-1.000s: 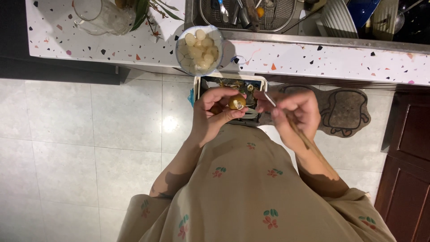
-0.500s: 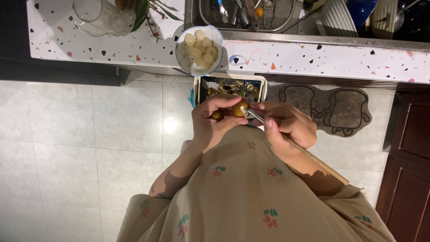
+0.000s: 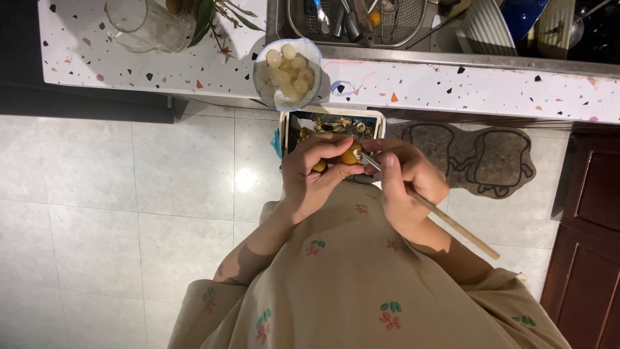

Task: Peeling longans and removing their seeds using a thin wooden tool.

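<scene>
Warm indoor light fell from above, bright on the speckled counter (image 3: 194, 64). A round glare spot shone on the floor tiles (image 3: 245, 179). The right edge sank into shadow; the dark cabinet (image 3: 584, 245) looked slightly soft, possibly from motion.

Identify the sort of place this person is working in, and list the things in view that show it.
Most likely a home kitchen. A speckled terrazzo counter holds a metal sink basket of utensils, a dish rack with plates stands beside it, and a glass bowl of pale peeled fruit sits at the counter's edge.
</scene>
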